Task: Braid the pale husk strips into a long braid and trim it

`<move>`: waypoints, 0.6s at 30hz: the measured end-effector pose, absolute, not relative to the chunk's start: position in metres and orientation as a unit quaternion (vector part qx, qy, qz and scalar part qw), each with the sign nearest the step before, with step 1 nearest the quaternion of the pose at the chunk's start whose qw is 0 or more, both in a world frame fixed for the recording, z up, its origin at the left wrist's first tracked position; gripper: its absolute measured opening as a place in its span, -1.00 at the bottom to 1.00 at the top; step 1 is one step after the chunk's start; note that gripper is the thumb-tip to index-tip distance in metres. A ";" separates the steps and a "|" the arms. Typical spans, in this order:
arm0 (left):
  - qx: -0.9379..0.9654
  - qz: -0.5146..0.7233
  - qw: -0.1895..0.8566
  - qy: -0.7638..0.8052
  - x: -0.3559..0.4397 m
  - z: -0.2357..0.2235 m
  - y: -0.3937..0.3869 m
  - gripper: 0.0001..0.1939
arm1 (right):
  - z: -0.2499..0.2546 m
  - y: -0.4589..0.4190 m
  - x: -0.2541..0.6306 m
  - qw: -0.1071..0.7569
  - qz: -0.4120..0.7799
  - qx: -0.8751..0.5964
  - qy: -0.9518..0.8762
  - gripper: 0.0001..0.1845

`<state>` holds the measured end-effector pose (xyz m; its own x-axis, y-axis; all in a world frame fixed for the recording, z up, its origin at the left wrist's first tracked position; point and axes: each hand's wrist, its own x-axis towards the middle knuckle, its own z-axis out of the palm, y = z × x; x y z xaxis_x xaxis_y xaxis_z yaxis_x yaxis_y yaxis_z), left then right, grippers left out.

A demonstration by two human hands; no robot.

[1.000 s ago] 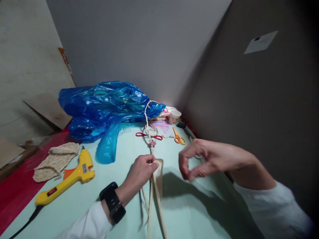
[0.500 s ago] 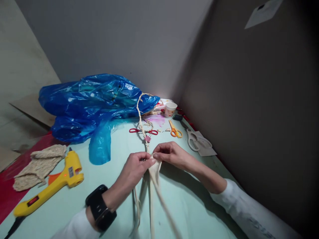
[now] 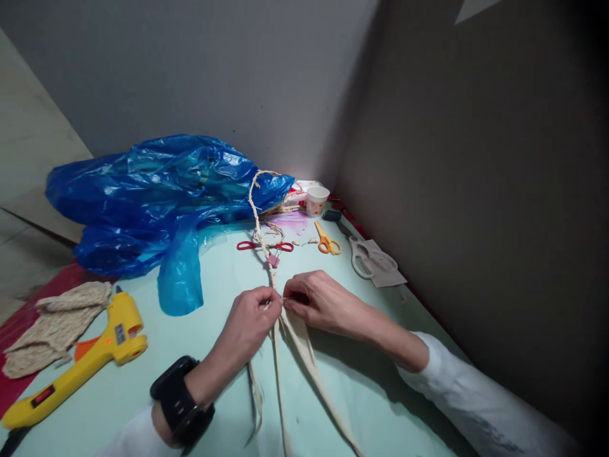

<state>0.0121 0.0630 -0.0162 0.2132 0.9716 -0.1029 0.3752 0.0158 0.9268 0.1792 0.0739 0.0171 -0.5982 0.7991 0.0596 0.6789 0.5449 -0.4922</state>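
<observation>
Pale plant-fibre strands (image 3: 307,355) hang from my fingers toward the table's near edge. Above my hands they run into a thin braid (image 3: 257,219) that curves up over a blue plastic bag. A small pink clip (image 3: 273,260) grips the braid. My left hand (image 3: 252,317), with a black watch (image 3: 183,400) on its wrist, pinches the strands at the braid's lower end. My right hand (image 3: 316,301) pinches the fibre right beside it, fingertips almost touching the left ones. The exact crossing of the strands is hidden by the fingers.
The blue plastic bag (image 3: 143,197) fills the back left. A yellow glue gun (image 3: 90,362) lies left beside a woven fibre piece (image 3: 57,324). Further back are red-handled scissors (image 3: 246,245), orange scissors (image 3: 326,241), grey-handled scissors (image 3: 361,257) and a paper cup (image 3: 316,202).
The view has shifted, so things sit slightly further left. My hands have drawn the strands tighter at the braid's end, and the wide strand now slants out to the right.
</observation>
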 end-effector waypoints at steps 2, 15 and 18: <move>0.636 0.315 0.448 0.544 0.012 -0.016 0.063 -0.77 | 0.015 0.073 0.178 0.130 0.193 -0.430 -0.873 -0.85; 0.645 0.328 0.448 0.525 0.012 -0.018 0.064 -0.77 | 0.016 0.077 0.184 0.147 0.217 -0.408 -0.875 -0.86; 0.639 0.338 0.448 0.526 0.011 -0.017 0.065 -0.79 | 0.014 0.077 0.182 0.166 0.224 -0.393 -0.876 -0.87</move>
<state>0.0112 0.0651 -0.0170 0.2189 0.9750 -0.0389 0.3691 -0.0459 0.9283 0.1819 0.0770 0.0136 -0.6362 0.7628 0.1156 0.6143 0.5914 -0.5224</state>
